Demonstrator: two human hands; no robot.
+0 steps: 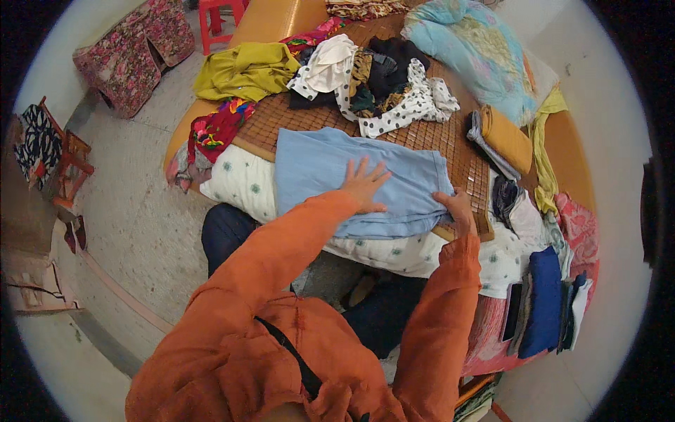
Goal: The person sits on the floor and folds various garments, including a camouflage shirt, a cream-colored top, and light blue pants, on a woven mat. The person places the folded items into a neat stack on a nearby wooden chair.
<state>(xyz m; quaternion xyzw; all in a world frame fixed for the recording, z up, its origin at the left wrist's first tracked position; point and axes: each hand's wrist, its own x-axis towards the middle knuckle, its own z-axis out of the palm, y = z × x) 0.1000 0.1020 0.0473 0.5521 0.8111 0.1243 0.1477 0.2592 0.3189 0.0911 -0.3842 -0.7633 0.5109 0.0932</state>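
A light blue garment [316, 162], folded into a wide flat shape, lies across the front of the bed in front of me; whether it is trousers or a skirt I cannot tell. My left hand [363, 187] presses flat on its middle with the fingers spread. At its right edge my right hand [457, 209] is closed, the thumb on top of the fabric and the other fingers partly hidden. Under the garment are a brown woven mat [288, 123] and a white patterned sheet [242, 179].
Beyond the garment lie a polka-dot garment [401, 112] and a mustard-yellow garment [246, 72]. Folded mustard clothing [505, 141] sits at the right, and a blue folded stack [541, 301] nearer me. A quilt [474, 53] fills the far right; a red stool [214, 24] stands beyond.
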